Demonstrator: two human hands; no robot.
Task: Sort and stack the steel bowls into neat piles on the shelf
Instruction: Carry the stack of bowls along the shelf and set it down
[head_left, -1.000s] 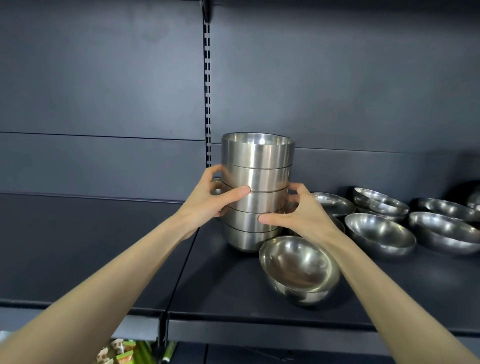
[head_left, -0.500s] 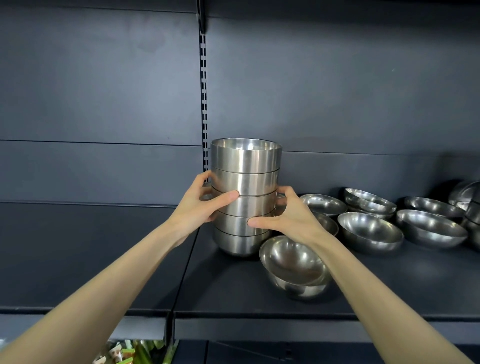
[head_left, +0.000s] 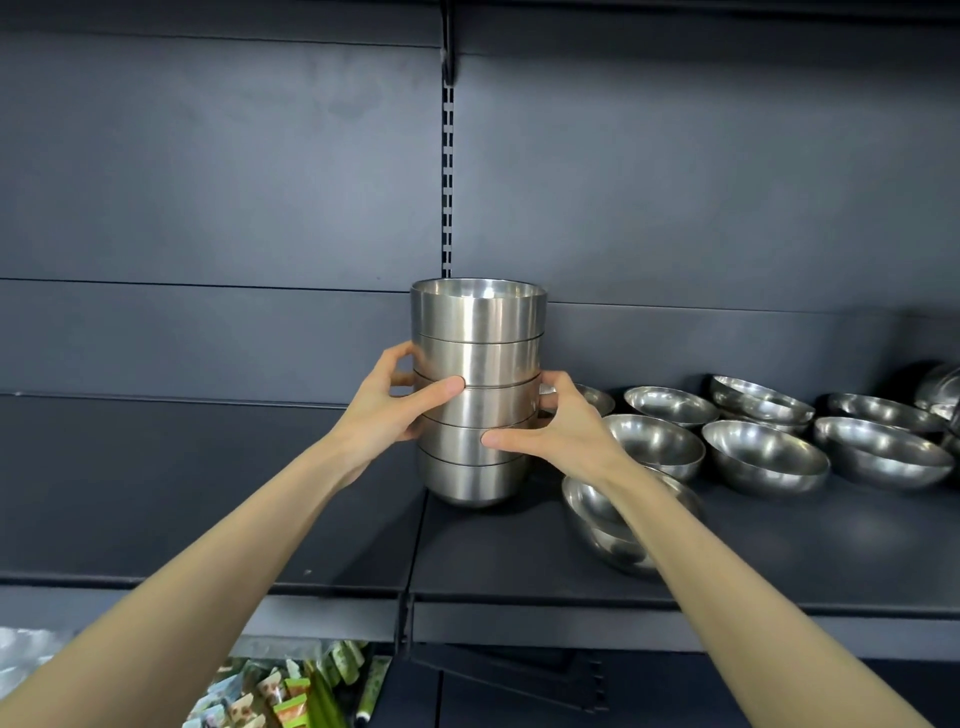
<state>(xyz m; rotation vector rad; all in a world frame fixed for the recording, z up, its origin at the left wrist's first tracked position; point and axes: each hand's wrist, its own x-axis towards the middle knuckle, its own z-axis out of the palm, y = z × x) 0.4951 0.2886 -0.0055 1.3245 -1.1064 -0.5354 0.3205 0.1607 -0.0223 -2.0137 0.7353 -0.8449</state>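
Brushed steel bowl stack (head_left: 478, 395); straight-walled, round-bottomed

upright bowl stack (head_left: 478, 395) on shelf (head_left: 519, 561); loose bowls (head_left: 763, 457) right

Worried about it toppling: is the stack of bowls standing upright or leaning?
Upright: the stack of bowls rises straight, rims level, base on the shelf, steadied by left hand and right hand.

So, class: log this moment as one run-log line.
left hand: gripping bowl stack | right hand: gripping stack | stack: upright on shelf | loose bowls: right
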